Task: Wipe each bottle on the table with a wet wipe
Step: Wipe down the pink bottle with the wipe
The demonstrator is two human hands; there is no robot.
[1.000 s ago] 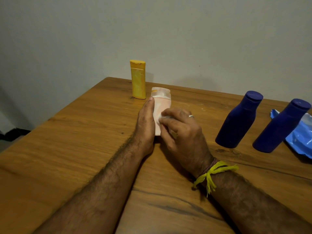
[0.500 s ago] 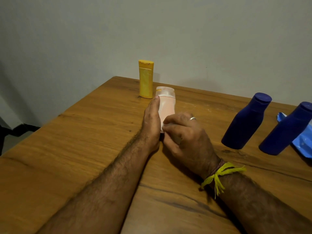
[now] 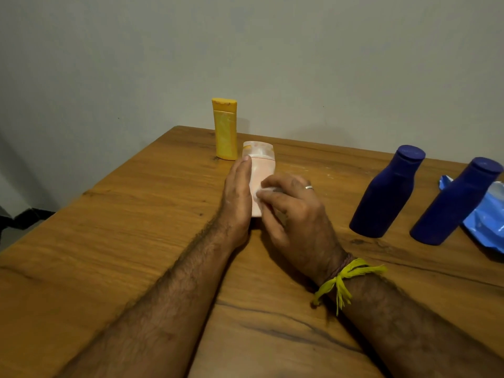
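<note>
Left hand (image 3: 236,196) steadying pink bottle (image 3: 262,170), right hand (image 3: 293,214) pressing wipe (image 3: 264,192) against it

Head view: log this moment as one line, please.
left hand: steadies pink bottle | right hand: pinches wet wipe against it | yellow bottle, two blue bottles: untouched

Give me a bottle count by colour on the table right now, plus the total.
Yellow bottle: 1
Pale pink bottle: 1, between the left hand and the right hand, which presses a wet wipe on it
Dark blue bottles: 2
Total: 4
</note>
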